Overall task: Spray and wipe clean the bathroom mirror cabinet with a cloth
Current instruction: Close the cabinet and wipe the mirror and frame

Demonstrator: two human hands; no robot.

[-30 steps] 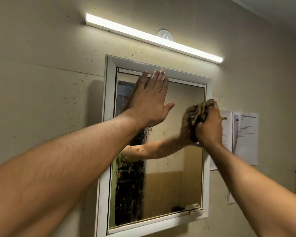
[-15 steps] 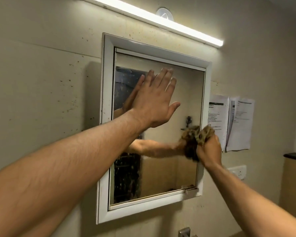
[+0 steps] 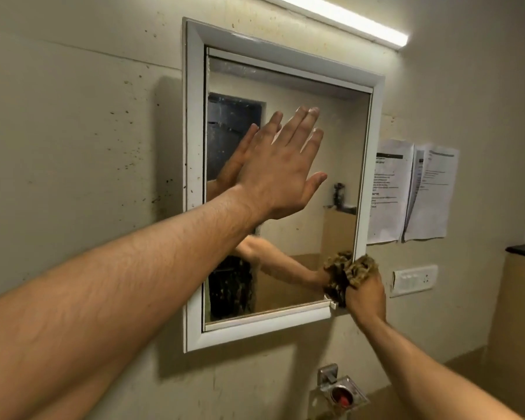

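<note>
"Head view, nearest first: my two forearms reach up to the wall. What does each grip have?"

"Your left hand [image 3: 281, 174] has nothing. It lies flat with straight fingers against the upper left of the glass [image 3: 300, 231], and I'd judge it's bracing the door. The right hand [image 3: 365, 295] is curled tight round the bunched brown cloth [image 3: 350, 269], pressed at the lower right corner of the mirror cabinet [image 3: 193, 147], just beside the small latch [image 3: 331, 304]."

"Which way does the work lie from the cloth?"

"Up and to the left. A dark speckled band [image 3: 229, 286] runs upright down the left side of the glass — part grime, part reflection, I can't separate them. The left hand is nearer it, but the right holds the cloth, so I'd sweep left along the bottom edge, then upward. Farther off, papers [image 3: 406, 189] and a switch plate [image 3: 414, 280] hang on the wall — strip light [image 3: 346, 22] above."
</note>
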